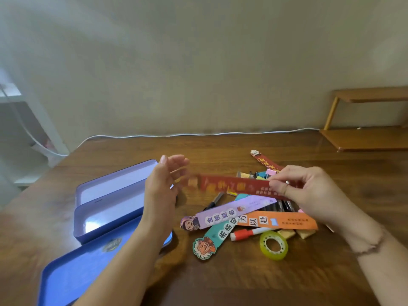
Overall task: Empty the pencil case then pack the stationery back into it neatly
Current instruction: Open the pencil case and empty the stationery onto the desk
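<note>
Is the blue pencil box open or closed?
Open. The pencil case has its lid swung flat on the table, and its trays look empty.

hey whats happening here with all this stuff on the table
A person is sorting stationery beside an open, empty pencil case. The right hand pinches a red bookmark above the pile, and the left hand is open near its other end. Other bookmarks, a marker and a tape roll lie on the table.

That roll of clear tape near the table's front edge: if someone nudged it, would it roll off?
Probably not. The tape roll lies flat on its side on the table, so a nudge would likely slide it rather than roll it. Being a hollow ring, it looks light. Stood on its edge, it could well roll.
</note>
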{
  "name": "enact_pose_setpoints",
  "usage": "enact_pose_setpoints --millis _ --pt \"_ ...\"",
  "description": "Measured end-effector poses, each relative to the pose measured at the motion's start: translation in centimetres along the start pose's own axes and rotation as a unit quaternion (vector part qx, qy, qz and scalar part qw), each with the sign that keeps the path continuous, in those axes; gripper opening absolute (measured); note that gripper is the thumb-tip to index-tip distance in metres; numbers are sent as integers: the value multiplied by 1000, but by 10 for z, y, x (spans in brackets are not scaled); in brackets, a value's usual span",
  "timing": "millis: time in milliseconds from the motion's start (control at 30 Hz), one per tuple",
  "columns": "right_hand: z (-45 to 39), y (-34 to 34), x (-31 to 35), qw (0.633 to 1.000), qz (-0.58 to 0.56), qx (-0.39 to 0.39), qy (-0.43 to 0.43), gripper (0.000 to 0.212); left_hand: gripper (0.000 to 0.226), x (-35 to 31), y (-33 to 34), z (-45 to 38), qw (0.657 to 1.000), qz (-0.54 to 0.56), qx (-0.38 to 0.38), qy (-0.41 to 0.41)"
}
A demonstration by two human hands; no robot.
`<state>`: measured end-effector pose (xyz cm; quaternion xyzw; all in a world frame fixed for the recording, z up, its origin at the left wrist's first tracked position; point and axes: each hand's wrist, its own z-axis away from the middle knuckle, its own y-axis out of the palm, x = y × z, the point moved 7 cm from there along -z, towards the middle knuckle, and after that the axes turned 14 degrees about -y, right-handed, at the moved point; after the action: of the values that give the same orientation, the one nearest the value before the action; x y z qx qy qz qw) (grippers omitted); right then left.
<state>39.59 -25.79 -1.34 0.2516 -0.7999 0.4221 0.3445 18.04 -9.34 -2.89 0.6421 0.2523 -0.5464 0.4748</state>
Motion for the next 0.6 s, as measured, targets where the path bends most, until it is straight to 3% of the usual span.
enact_pose_setpoints --millis 67,133,233,300,333,400,467,600 --pt "3 2 8 985 -157 -69 26 14 45 0 8 7 997 69 18 12" --pt "6 18 21 969 -230 -90 26 13 48 6 24 15 996 68 57 19" --pt "12 55 42 979 -202 -22 -1 19 39 21 52 34 989 -29 146 4" --pt "16 70 45 983 -179 34 1 23 37 27 56 42 986 -19 162 -32" --pt "16 68 40 989 -145 36 -5 25 37 27 55 43 985 8 168 -46" --pt "13 49 29 997 42 9 -59 26 34 24 49 37 981 81 159 -76" --pt "7 39 24 964 241 25 -111 19 30 20 40 27 977 137 126 -100" --pt "4 48 1 934 323 133 -70 33 26 22 27 16 975 165 83 -125"
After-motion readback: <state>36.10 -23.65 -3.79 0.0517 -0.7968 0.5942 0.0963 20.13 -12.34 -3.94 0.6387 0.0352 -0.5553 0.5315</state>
